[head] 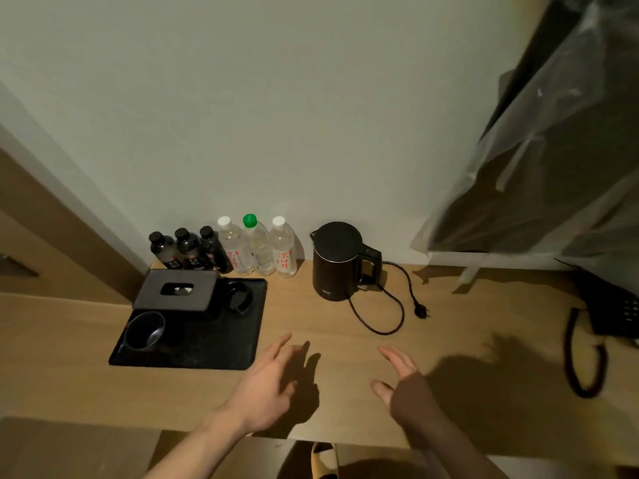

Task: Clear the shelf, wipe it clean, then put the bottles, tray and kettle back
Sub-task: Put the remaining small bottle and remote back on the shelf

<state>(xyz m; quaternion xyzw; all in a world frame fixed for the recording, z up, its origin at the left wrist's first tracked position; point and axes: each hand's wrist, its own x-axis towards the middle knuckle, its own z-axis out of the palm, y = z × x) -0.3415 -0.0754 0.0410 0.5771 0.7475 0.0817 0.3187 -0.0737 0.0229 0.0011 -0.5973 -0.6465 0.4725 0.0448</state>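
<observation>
Only readable stuff from where I'm standing: red characters "凉白开" running down the label of the white-capped clear bottle (pixel 284 247), center of the frame. Labels on the dark bottles (pixel 166 252) and the kettle (pixel 337 261) logo are too blurry.

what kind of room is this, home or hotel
Most likely a hotel guest room: a wooden shelf holds a kettle, a row of water bottles, a black amenity tray and a corded phone.

I stand in a hotel room. The kettle (pixel 337 262), bottled water (pixel 257 247), amenity tray (pixel 221 354) and corded phone (pixel 612 305) show it.
</observation>
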